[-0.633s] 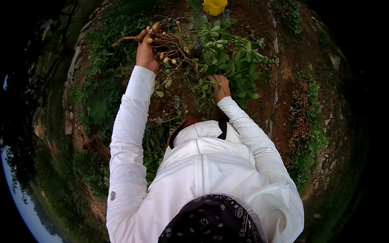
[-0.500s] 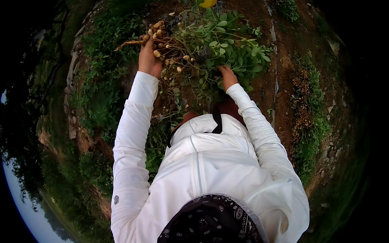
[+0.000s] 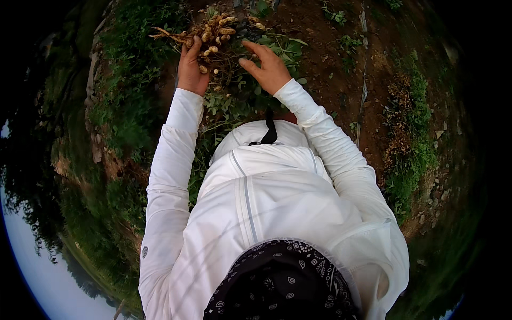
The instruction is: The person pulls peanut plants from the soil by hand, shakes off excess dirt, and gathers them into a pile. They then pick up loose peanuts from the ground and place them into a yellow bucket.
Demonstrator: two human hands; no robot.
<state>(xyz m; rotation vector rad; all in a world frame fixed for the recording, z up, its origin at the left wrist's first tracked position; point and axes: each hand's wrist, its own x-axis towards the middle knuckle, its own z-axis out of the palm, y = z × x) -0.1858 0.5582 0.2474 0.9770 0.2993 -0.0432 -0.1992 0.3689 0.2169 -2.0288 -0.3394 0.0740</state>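
My left hand (image 3: 193, 69) grips a pulled-up peanut plant by its root end, the fingers closed around it. A long tan root pokes out to the left past the thumb. Pale, soil-stained peanut pods (image 3: 225, 32) hang in a cluster just right of that hand. Green leaves (image 3: 282, 48) of the plant show behind and below the pods, partly covered by my right hand (image 3: 266, 66). That hand is open, thumb and fingers apart and pointing at the pods, with nothing visible between them. Its fingertips are close to the stems; whether they touch cannot be made out.
Leafy green plants (image 3: 128, 80) grow along the left. Brown soil (image 3: 330, 69) lies to the right, crossed by a thin pale strip (image 3: 364, 80). Farther right is a row of weeds (image 3: 410, 128) with dried brown foliage. Low greenery lies around my legs.
My right hand has left the leafy stems and moved up and left toward the pods, its fingers spreading. The foliage has dropped lower behind it. A yellow object at the top has gone from view.
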